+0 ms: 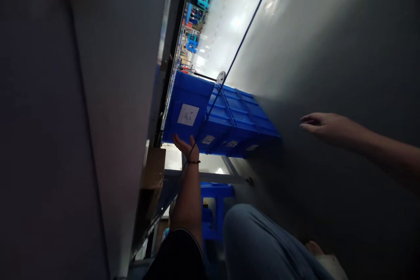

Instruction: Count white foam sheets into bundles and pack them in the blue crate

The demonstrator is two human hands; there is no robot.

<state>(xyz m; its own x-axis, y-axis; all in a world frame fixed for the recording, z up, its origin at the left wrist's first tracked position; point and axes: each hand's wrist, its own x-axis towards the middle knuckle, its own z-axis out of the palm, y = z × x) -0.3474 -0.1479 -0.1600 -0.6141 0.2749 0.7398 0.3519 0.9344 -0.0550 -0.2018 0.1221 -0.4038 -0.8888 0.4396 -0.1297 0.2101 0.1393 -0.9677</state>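
Note:
The view is tipped on its side. A stack of blue plastic crates [236, 118] with white labels stands on the grey floor [328, 43] beside a table edge. My left hand [186, 146], with a dark band on its wrist, reaches up to the near end of the labelled crate [188, 105]; its fingers and thumb are apart and touch the crate's edge. My right hand [320, 124] hangs over the floor to the right of the crates, fingers stretched out flat, holding nothing. A thin dark cord [243, 39] runs across the crates.
A large grey tabletop or panel [108, 96] fills the left side. A blue stool [215, 210] and a metal frame bar [213, 178] sit near my jeans-clad leg [262, 245]. More blue stools [203, 0] line the far aisle. A cardboard box [154, 168] sits under the table.

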